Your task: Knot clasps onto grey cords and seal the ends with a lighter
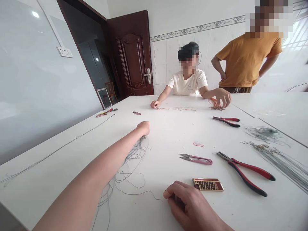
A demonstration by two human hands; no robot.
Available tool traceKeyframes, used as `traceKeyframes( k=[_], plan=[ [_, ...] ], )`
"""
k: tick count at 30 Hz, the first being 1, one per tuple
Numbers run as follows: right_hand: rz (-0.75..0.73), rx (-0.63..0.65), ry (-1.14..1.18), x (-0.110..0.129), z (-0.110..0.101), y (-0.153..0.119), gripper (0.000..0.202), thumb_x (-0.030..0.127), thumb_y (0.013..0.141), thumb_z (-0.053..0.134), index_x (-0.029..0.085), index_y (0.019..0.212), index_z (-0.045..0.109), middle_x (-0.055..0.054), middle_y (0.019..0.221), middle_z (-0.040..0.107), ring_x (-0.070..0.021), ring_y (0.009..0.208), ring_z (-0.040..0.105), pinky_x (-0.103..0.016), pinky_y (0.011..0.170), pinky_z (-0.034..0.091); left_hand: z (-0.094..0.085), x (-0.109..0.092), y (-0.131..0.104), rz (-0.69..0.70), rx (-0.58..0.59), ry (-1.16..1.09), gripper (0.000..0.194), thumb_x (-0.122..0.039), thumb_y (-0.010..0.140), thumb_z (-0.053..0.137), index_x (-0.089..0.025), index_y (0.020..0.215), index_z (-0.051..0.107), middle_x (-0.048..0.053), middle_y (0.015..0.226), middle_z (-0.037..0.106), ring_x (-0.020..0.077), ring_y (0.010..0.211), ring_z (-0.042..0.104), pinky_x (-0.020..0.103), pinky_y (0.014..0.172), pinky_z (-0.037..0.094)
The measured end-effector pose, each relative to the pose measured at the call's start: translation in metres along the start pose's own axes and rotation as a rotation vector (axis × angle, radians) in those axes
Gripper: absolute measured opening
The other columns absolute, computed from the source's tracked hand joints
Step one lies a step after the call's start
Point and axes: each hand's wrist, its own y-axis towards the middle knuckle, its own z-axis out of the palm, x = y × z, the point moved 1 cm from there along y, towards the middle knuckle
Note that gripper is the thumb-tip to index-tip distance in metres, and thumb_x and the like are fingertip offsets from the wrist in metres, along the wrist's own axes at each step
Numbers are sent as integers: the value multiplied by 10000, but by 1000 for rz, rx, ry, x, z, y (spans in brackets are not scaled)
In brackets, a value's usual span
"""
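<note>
My left hand (143, 127) is stretched far out over the table, its fingers closed and turned away from me; whatever they hold is hidden. Just below that wrist lies a loose tangle of thin grey line (131, 154) with small metal bits at its upper end, partly covered by my forearm. My right hand (186, 200) rests near the front, fingers curled and thumb close to the index finger. One strand of the line runs to these fingertips, but I cannot tell whether it is pinched. A red-and-gold patterned lighter-like case (208, 184) lies beside the right knuckles.
Thread snips (196, 159), red-and-black pliers (245, 173) and grey line bundles (279, 160) lie to the right. Farther back are second pliers (226, 121) and small snips (137, 113). A seated person (189, 83) handles orange line; another person (250, 61) stands behind.
</note>
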Motion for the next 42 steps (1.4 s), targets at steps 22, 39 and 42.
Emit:
traceKeyframes(
  k=[22, 39, 42],
  plan=[
    [16, 6, 29, 2, -3, 1, 256, 25, 741, 462, 194, 848, 621, 11, 767, 647, -104, 586, 551, -193, 538, 404, -1, 6, 1, 229, 44, -41, 334, -335, 875, 530, -152, 1153, 539, 80, 1140, 569, 201, 973, 581, 395, 826, 508],
    [2, -63, 144, 6, -13, 1, 222, 59, 751, 481, 188, 827, 645, 7, 739, 654, -95, 568, 546, -192, 528, 426, -98, -61, -56, 382, -710, -731, 427, -131, 891, 342, -221, 1293, 229, -14, 777, 519, 84, 645, 531, 212, 585, 446],
    [-36, -299, 232, 20, -50, 4, 151, 137, 800, 490, 179, 842, 629, -8, 713, 631, -103, 578, 560, -193, 512, 455, -103, -100, -115, 741, -640, -1220, 402, -142, 830, 462, -279, 1184, 328, -68, 627, 435, 69, 509, 447, 185, 477, 368]
  ],
)
